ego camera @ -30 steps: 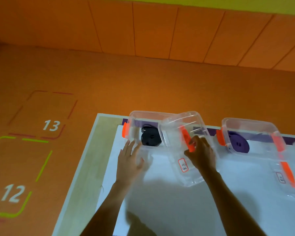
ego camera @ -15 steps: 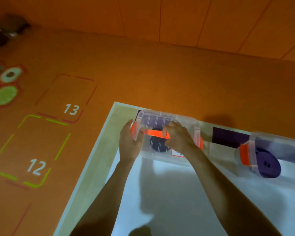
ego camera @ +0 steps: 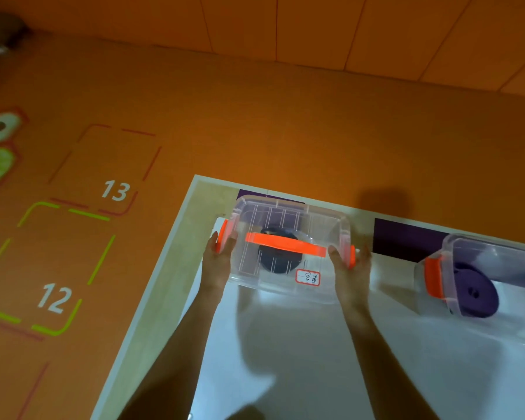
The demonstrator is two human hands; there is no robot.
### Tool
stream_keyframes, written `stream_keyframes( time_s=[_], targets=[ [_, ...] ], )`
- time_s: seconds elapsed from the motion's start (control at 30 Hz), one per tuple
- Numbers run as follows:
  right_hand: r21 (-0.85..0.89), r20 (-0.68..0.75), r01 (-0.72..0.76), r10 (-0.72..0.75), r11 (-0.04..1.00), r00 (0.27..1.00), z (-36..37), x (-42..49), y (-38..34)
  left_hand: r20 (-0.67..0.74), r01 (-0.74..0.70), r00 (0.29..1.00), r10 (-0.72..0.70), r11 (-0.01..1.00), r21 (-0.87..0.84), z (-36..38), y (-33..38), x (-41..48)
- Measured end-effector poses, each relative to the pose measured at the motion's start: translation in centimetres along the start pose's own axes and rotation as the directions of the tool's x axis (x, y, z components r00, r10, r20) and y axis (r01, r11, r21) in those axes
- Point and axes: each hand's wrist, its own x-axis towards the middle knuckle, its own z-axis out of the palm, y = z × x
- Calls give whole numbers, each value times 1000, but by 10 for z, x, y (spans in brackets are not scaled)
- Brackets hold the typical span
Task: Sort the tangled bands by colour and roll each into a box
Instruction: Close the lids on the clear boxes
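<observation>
A lidded clear box (ego camera: 285, 213) sits near the worktop's (ego camera: 285, 359) far-left corner, with a rolled black band (ego camera: 278, 262) inside. The hands flank it with fairly straight fingers: the left hand (ego camera: 217, 265) presses the left orange clip (ego camera: 223, 234), the right hand (ego camera: 350, 274) the right orange clip (ego camera: 350, 257). A 2nd box (ego camera: 491, 256), holding a purple roll (ego camera: 473, 294), lies to the right.

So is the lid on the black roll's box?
On. The lid, orange handle on top, covers the box; the left hand and right hand touch its side clips.
</observation>
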Motion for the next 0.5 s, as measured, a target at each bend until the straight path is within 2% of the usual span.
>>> stream_keyframes(
  time_s=[0.03,0.07,0.1,0.2,0.27,0.4,0.5],
  targets=[
    [166,32,-96,91,982,995,1,-2,1,-14,-8,1000,8,1000,-12,0,-2,0],
    [245,30,-144,141,959,990,2,-5,0,-42,-21,999,19,999,-40,0,-3,0],
    [248,-7,-139,145,959,989,3,-8,0,-79,-40,996,36,998,-58,1,-3,-2],
    [124,-187,-12,35,992,982,3,-15,5,-187,-160,971,149,986,-43,2,-2,-9],
    [45,-238,100,-87,994,967,3,-17,6,-229,-236,948,220,971,-46,5,-2,-13],
    [-115,-238,222,-244,968,940,5,-17,4,-268,-332,914,304,941,-64,8,-1,-16],
    [-195,-214,258,-298,946,930,5,-20,-1,-289,-366,895,339,930,-43,10,1,-17]
  ],
)
